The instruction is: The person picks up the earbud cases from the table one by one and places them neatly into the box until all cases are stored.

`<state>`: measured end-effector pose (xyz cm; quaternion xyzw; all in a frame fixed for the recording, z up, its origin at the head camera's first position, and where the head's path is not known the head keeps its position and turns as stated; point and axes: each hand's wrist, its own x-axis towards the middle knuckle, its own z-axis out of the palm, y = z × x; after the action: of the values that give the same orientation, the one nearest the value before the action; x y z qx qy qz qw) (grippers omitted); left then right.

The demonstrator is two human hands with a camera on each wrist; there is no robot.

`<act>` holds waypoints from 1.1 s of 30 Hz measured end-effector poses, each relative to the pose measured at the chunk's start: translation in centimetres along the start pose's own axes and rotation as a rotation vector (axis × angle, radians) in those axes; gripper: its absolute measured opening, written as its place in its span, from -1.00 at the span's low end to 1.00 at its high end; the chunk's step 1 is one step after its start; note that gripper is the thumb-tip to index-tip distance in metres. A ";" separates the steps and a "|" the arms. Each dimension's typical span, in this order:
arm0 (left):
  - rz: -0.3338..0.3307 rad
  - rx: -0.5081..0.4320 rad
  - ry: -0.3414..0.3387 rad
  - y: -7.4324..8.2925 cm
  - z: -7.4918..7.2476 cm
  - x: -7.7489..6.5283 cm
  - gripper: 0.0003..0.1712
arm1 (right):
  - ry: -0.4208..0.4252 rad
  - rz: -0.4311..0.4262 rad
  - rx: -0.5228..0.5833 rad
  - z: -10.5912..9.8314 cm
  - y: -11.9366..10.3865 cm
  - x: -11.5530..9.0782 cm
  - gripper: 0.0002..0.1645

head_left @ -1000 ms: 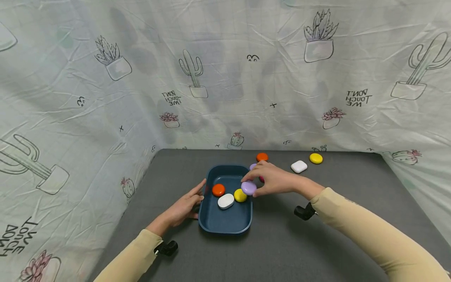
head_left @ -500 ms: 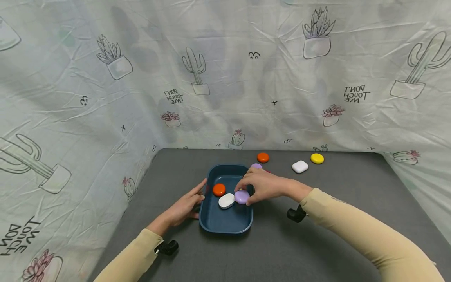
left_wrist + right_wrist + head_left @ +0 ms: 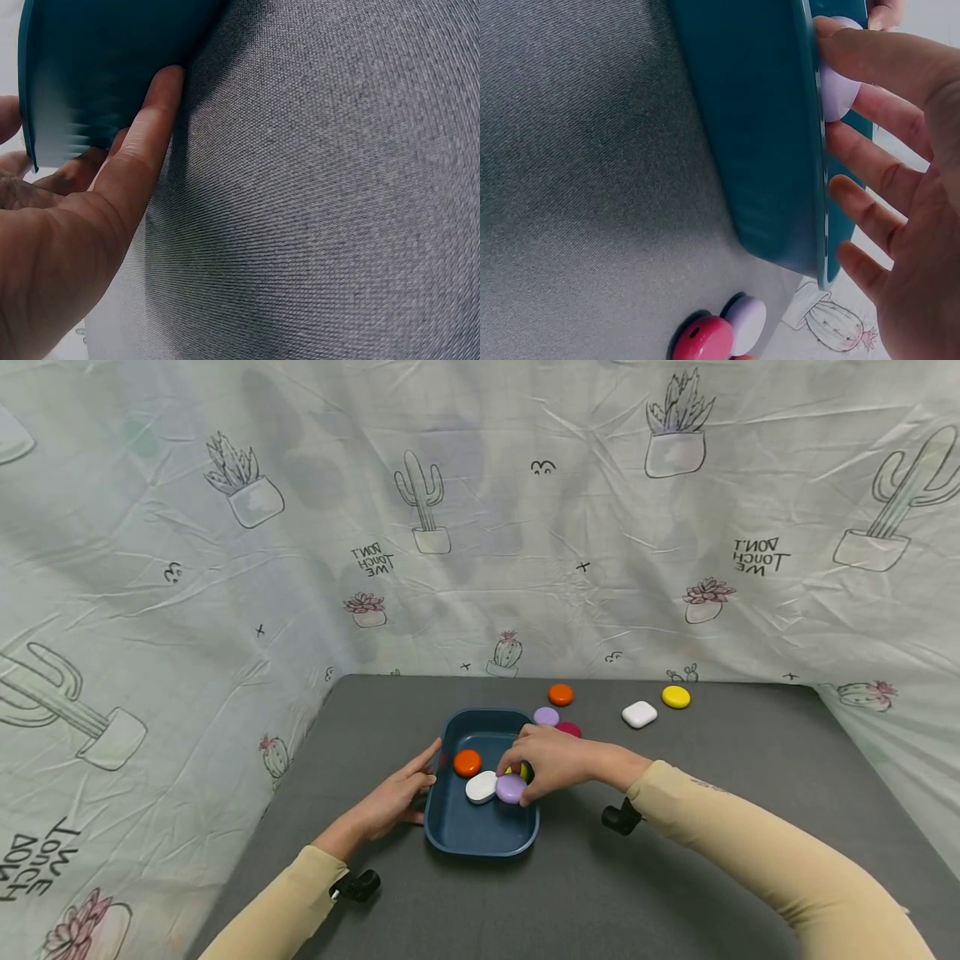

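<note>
A dark blue tray [image 3: 482,846] with raised walls stands on the grey tabletop. My left hand [image 3: 387,804] rests its outstretched fingers against the outside of the tray's left wall; in the left wrist view the fingers [image 3: 135,154] touch that wall. My right hand [image 3: 553,758] reaches over the right rim and pinches a lilac rounded disc [image 3: 511,789] between thumb and fingers, low inside the tray. Touching or just beside that disc is a white oval piece [image 3: 481,787]. An orange disc [image 3: 467,763] lies further back inside, and a yellow disc [image 3: 514,769] is mostly hidden behind my right fingers.
Behind the right hand lie another lilac disc [image 3: 546,717], a crimson disc [image 3: 569,729] and an orange disc [image 3: 560,695]. Further right are a white rounded-square piece [image 3: 639,715] and a yellow disc [image 3: 676,697]. A cactus-print cloth [image 3: 480,543] hangs behind the table.
My right hand has carried the lilac disc from above the right rim down and leftward into the tray, beside the white piece. The left hand stays against the tray.
</note>
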<state>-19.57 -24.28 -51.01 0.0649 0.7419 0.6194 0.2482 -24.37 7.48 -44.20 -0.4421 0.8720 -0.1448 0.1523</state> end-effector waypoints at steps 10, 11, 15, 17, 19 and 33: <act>-0.016 -0.009 0.005 0.5 -0.1 0.1 -0.27 | -0.019 -0.006 -0.090 0.1 0.1 1.0 -0.50; -0.018 -0.010 0.005 0.5 -0.1 0.0 -0.27 | -0.022 -0.005 -0.094 0.1 0.1 1.0 -0.51; -0.023 -0.010 0.001 0.8 -0.2 0.0 -0.27 | -0.035 0.003 -0.096 -0.2 0.1 1.1 -0.52; -0.027 -0.011 -0.001 1.0 -0.2 -0.1 -0.27 | -0.039 0.006 -0.090 -0.4 0.0 1.1 -0.51; -0.027 -0.013 -0.004 1.0 -0.3 0.0 -0.27 | -0.035 0.011 -0.078 -0.6 0.1 1.1 -0.49; -0.045 -0.014 0.017 1.2 -0.1 0.0 -0.27 | 0.108 -0.019 0.005 -2.0 1.3 -0.8 -0.41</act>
<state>-19.89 -24.08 -49.91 0.0410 0.7409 0.6194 0.2564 -25.68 9.11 -42.75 -0.4414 0.8744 -0.1723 0.1046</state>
